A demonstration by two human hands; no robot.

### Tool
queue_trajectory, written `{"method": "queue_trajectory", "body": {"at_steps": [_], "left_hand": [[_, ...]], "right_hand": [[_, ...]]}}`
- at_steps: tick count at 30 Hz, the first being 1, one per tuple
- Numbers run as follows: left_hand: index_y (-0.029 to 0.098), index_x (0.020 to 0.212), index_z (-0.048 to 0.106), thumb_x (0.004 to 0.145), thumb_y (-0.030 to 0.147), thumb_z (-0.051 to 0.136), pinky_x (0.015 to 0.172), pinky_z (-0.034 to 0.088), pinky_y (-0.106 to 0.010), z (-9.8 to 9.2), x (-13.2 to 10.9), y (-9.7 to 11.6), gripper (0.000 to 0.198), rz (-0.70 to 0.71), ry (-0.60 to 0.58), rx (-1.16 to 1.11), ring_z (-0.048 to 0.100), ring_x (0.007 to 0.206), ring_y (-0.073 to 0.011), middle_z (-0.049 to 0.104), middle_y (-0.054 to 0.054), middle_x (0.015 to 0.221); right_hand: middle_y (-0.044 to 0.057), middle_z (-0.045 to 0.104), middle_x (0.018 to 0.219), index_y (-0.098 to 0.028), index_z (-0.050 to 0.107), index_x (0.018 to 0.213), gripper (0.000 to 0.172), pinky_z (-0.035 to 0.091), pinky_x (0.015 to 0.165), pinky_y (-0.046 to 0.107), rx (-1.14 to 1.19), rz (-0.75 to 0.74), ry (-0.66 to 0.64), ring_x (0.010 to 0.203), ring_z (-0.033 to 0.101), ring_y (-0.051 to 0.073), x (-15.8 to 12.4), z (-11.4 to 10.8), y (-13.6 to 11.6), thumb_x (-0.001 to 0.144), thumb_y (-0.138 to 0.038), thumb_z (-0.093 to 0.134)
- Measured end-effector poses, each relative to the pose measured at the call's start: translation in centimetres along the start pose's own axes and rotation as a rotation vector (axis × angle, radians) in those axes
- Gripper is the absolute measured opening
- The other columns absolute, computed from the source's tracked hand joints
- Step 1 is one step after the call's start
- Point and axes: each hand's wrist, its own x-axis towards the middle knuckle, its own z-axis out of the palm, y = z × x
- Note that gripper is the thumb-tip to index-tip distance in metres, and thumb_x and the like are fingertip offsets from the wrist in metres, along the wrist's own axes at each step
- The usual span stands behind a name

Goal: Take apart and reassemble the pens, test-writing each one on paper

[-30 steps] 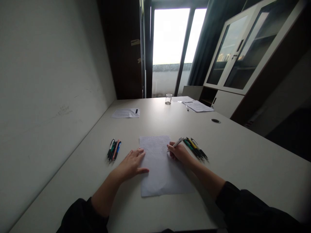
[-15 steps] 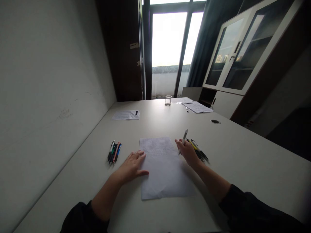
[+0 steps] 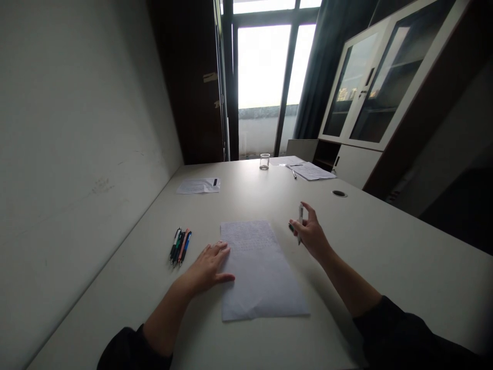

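Observation:
A sheet of paper [image 3: 262,282] lies on the table, its upper part covered with handwritten lines. My left hand [image 3: 210,264] rests flat at the sheet's left edge, fingers spread and thumb on the paper. To the right of the sheet, my right hand [image 3: 314,236] grips a white pen [image 3: 301,218] held nearly upright, one fingertip at its top end. The dark tip of another pen [image 3: 291,226] shows beside those fingers; the rest of it is hidden by the hand.
Several pens [image 3: 179,246] lie side by side left of my left hand. Farther back are a sheet in a clear sleeve [image 3: 198,186], a small glass [image 3: 264,162], more papers [image 3: 314,171] with a pen [image 3: 294,174], and a round cable hole [image 3: 339,193]. A wall [image 3: 96,231] borders the left side.
My right hand has moved right and away from the sheet with the white pen, and a finger has risen to the pen's top. The pens on the right are now mostly hidden. My left hand stays put.

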Motion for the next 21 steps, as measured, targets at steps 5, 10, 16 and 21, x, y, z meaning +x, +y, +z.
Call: {"method": "queue_trajectory", "body": {"at_steps": [5, 10, 16, 21], "left_hand": [[0.025, 0.147, 0.034, 0.083, 0.067, 0.053, 0.116, 0.021, -0.056, 0.0, 0.0, 0.1, 0.079, -0.002, 0.017, -0.006, 0.028, 0.142, -0.0325, 0.034, -0.014, 0.153], [0.026, 0.147, 0.035, 0.082, 0.066, 0.056, 0.116, 0.022, -0.057, -0.1, 0.0, 0.3, 0.079, -0.006, 0.015, -0.022, 0.029, 0.142, -0.0331, 0.035, -0.014, 0.152], [0.026, 0.147, 0.034, 0.082, 0.066, 0.056, 0.116, 0.021, -0.057, -0.3, 0.0, 0.4, 0.080, -0.014, 0.006, -0.031, 0.028, 0.142, -0.0322, 0.034, -0.014, 0.153], [0.028, 0.147, 0.034, 0.084, 0.065, 0.054, 0.117, 0.021, -0.055, -0.4, -0.1, 0.4, 0.076, -0.003, 0.014, -0.027, 0.027, 0.143, -0.0313, 0.034, -0.012, 0.153]], "right_hand": [[-0.008, 0.054, 0.057, -0.024, 0.033, 0.143, 0.074, 0.036, 0.037, 0.017, 0.005, -0.016, 0.060, 0.039, 0.044, 0.009, 0.8, -0.9, 0.9, 0.077, -0.040, 0.061], [-0.009, 0.053, 0.053, -0.022, 0.030, 0.146, 0.076, 0.037, 0.039, 0.019, -0.089, -0.034, 0.056, 0.038, 0.043, 0.010, 1.7, -1.5, 1.9, 0.078, -0.041, 0.059], [-0.006, 0.060, 0.056, -0.021, 0.030, 0.149, 0.071, 0.045, 0.052, 0.025, -0.355, -0.152, 0.103, 0.046, 0.054, 0.014, 2.9, -3.1, 2.7, 0.085, -0.044, 0.052], [-0.003, 0.060, 0.054, -0.020, 0.056, 0.132, 0.053, 0.042, 0.055, 0.026, -0.656, -0.214, -0.050, 0.050, 0.058, 0.017, 4.4, -5.1, 4.6, 0.088, -0.049, 0.048]]}}
